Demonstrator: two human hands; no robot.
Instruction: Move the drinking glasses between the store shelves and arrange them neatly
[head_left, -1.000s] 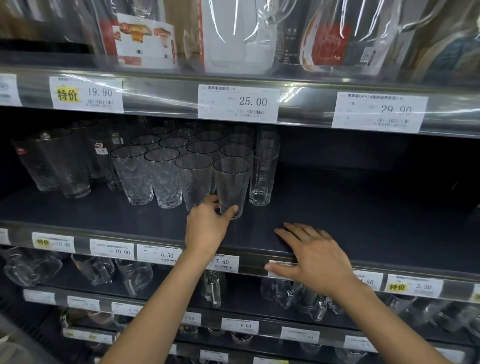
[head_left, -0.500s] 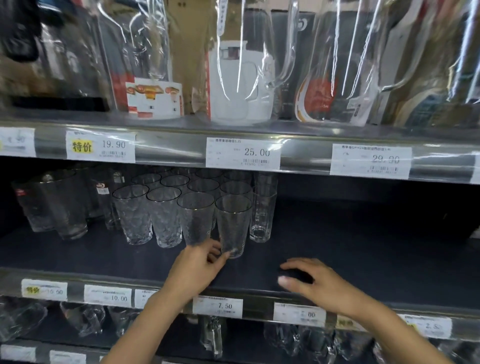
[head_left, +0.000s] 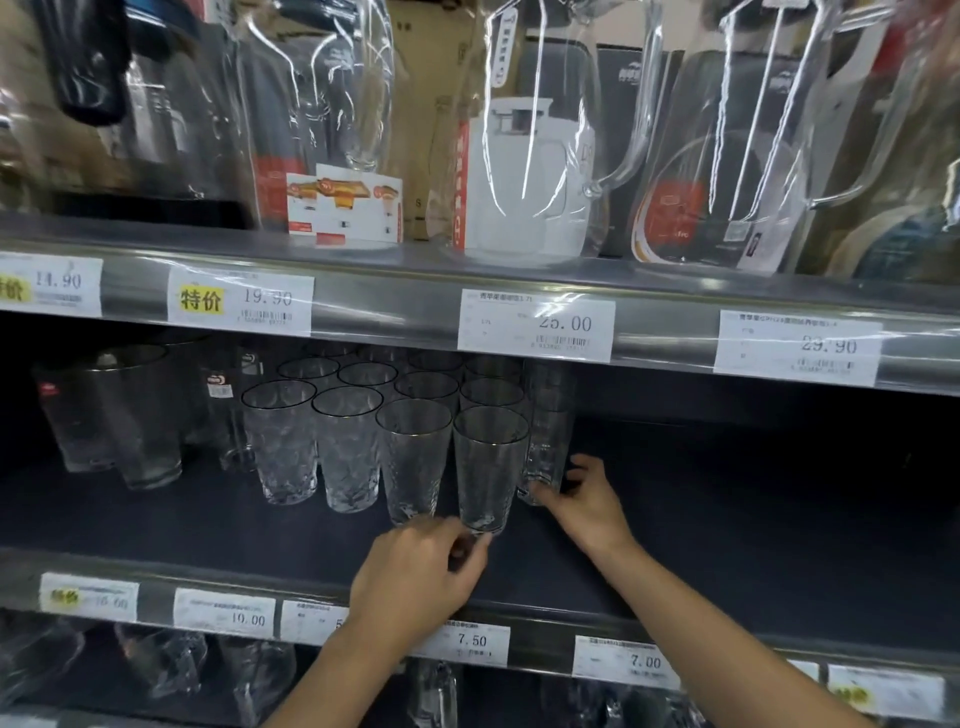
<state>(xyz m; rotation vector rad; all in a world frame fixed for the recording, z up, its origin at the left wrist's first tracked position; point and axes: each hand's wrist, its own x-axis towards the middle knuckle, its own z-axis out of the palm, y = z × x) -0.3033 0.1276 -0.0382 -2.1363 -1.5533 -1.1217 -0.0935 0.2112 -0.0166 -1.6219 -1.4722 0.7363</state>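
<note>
We're looking at the middle shelf (head_left: 727, 519), dark and bare on its right half, with the drinking glasses (head_left: 363, 415) packed in rows on the left half. Our left hand (head_left: 415, 577) is down at the shelf's front edge, fingers curled round the foot of the front glass (head_left: 488, 467), the rightmost one in the nearest row; the grip looks narrow, fingertips touching the base, and the glass stands upright on the shelf. Just beside it to the left stands another textured glass (head_left: 413, 457), then two more in the same row.

Our right hand (head_left: 582, 499) is further back, thumb and fingers spread part-way round the bottom of a tall slim glass (head_left: 545, 447) that stands behind and to the right of the front one. It touches the base; whether it grips firmly, we cannot tell.

Larger tumblers (head_left: 130, 415) sit at the far left. Above, wrapped pitchers (head_left: 524, 171) line the top shelf. Price tags run along both shelf edges, one reading 7.50 (head_left: 470, 642) just below our left wrist.
</note>
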